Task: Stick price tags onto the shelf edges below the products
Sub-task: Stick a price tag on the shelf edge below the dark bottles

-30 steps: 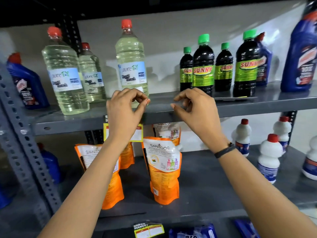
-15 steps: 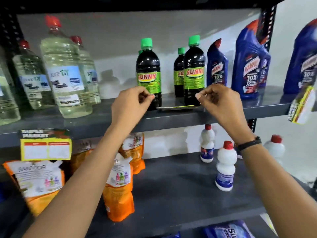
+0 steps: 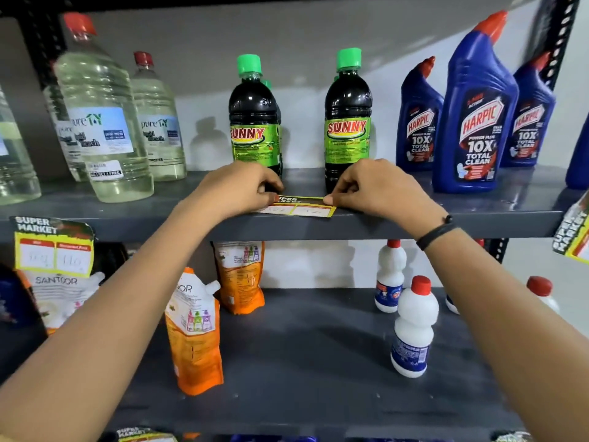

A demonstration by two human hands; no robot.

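Observation:
A yellow and black price tag point(image 3: 302, 206) lies flat on the grey shelf point(image 3: 366, 228) near its front edge, in front of two dark SUNNY bottles point(image 3: 253, 119) with green caps. My left hand point(image 3: 239, 188) pinches the tag's left end. My right hand point(image 3: 369, 186) pinches its right end. Another price tag point(image 3: 54, 247) hangs from the same shelf edge at the far left, below clear bleach bottles point(image 3: 102, 122). A further tag point(image 3: 573, 234) hangs at the right end of the shelf edge.
Blue Harpic bottles point(image 3: 478, 116) stand at the right of the upper shelf. The lower shelf point(image 3: 302, 362) holds orange Santoor pouches point(image 3: 194, 336) on the left and white bottles point(image 3: 412, 327) with red caps on the right. A black upright post point(image 3: 561, 33) rises at the right.
The view has swung right and closer, from the bleach bottles to the SUNNY bottles. Both hands have come down onto the tag lying on the shelf and now hold its two ends.

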